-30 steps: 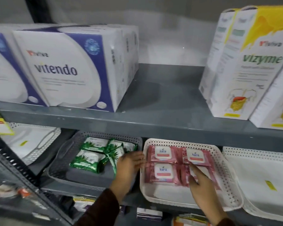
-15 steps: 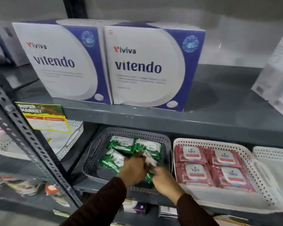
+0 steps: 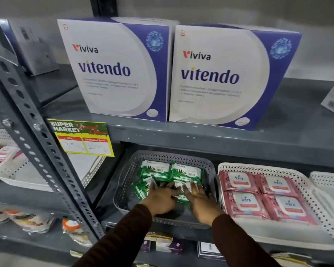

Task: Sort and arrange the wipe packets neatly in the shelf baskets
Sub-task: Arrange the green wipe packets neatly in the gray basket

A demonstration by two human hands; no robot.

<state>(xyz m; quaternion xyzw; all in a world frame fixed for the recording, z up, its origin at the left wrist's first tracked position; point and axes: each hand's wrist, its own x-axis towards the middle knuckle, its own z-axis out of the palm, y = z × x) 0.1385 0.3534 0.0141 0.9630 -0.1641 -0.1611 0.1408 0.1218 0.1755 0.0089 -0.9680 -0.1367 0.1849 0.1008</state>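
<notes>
A grey perforated basket (image 3: 123,187) on the lower shelf holds several green wipe packets (image 3: 186,172). Two lie side by side at the back; the front ones sit partly under my hands. My left hand (image 3: 161,199) lies flat on a front green packet (image 3: 141,188), fingers spread. My right hand (image 3: 200,201) rests palm down on the green packet beside it. To the right, a white perforated basket (image 3: 314,201) holds pink Kara wipe packets (image 3: 239,183) laid in a tidy two-by-two block.
Two large Vitendo boxes (image 3: 210,78) stand on the shelf above. A slotted grey upright (image 3: 37,151) runs down the left, with a yellow price tag (image 3: 83,139) beside it. More white baskets (image 3: 330,182) sit at far right and left.
My right hand left the pink packets and joined my left hand in the grey basket. Both hands now press flat on the front green packets. The view swung left.
</notes>
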